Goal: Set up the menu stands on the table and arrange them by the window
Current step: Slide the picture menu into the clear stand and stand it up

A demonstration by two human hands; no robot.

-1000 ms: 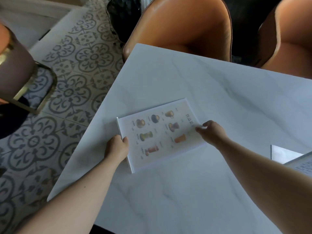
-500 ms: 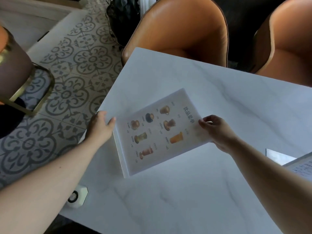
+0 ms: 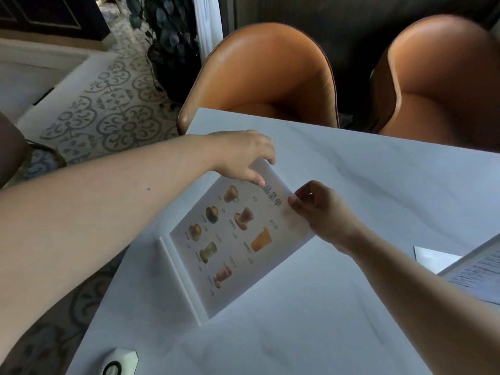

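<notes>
Menu stand is tilted up off the white table, its base edge low at the near-left, top edge raised toward the chairs. L hand reaches across and pinches the top far corner, thumb and fingers closed on the sheet. R hand grips the top right edge w/ thumb on the printed face. Drinks pics face up. 2nd menu sits at the right edge. Two orange chairs stand beyond the table.
</notes>
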